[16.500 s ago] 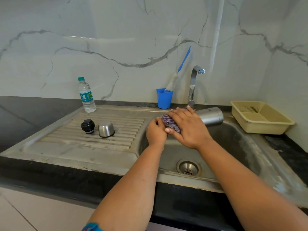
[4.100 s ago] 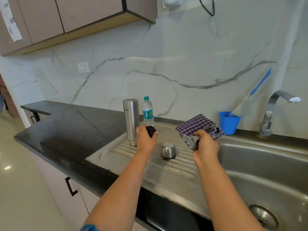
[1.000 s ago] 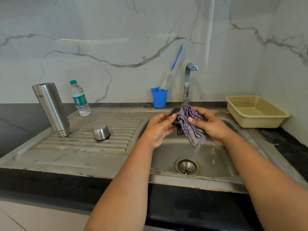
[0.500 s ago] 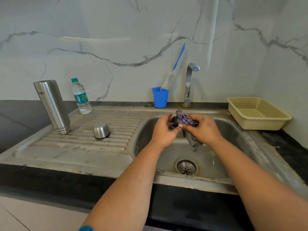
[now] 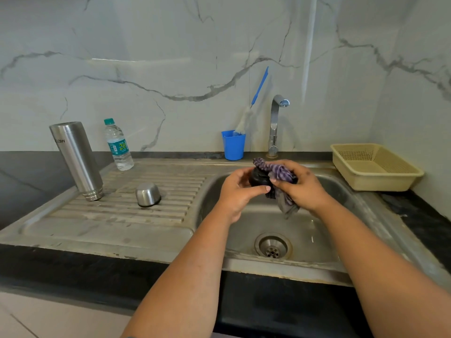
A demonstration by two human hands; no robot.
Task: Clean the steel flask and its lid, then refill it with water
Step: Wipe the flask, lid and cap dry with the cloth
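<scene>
Over the sink basin my left hand grips the flask's black inner lid. My right hand holds a purple checked cloth pressed against that lid, with a loose end hanging down. The steel flask stands mouth down on the left of the ribbed drainboard. Its steel cup lid sits upside down on the drainboard to the right of the flask.
A plastic water bottle stands at the back of the drainboard. A blue cup holding a blue-handled brush sits beside the tap. A beige basket rests on the black counter at the right. The drain lies below my hands.
My hands have shifted a little around the black lid. The cloth has bunched up more on top of the lid, and less of it hangs down.
</scene>
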